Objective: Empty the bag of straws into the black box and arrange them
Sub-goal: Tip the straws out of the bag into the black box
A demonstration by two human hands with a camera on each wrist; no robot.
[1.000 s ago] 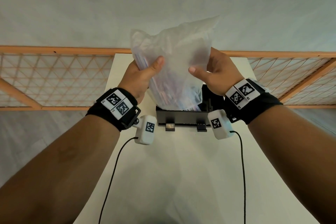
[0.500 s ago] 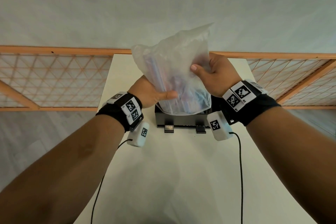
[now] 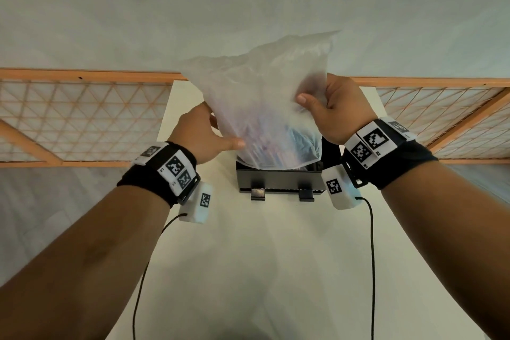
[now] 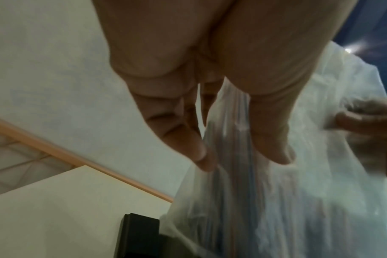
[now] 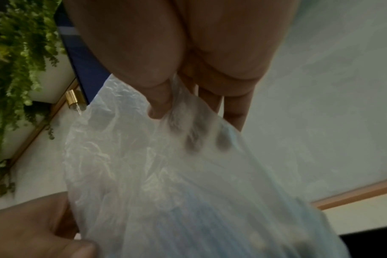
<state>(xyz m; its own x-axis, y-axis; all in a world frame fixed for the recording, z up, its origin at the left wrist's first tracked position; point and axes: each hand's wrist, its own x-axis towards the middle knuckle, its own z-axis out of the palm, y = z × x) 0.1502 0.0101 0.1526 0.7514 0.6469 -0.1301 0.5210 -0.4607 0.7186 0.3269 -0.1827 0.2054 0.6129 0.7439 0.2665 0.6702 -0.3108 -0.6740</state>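
A translucent plastic bag (image 3: 262, 107) with coloured straws (image 3: 278, 146) showing through it hangs upside down over the black box (image 3: 276, 178) on the white table. Its lower end sits in the box's top. My left hand (image 3: 209, 132) grips the bag's lower left side, thumb on the front. My right hand (image 3: 328, 107) pinches the upper right side. In the left wrist view my fingers (image 4: 197, 146) press the bag (image 4: 298, 192) with blue straws (image 4: 245, 157) between them; the box corner (image 4: 139, 232) lies below. The right wrist view shows the thumb (image 5: 159, 103) pinching the bag (image 5: 177, 183).
The narrow white table (image 3: 262, 256) runs away from me, with an orange lattice railing (image 3: 82, 118) to its left and right. Two latches (image 3: 258, 193) stick out of the box's near wall. Cables hang from both wrist cameras.
My left hand slid down from the bag's upper left to its lower left. The bag's closed end rose and leaned right; the straws slid toward the box.
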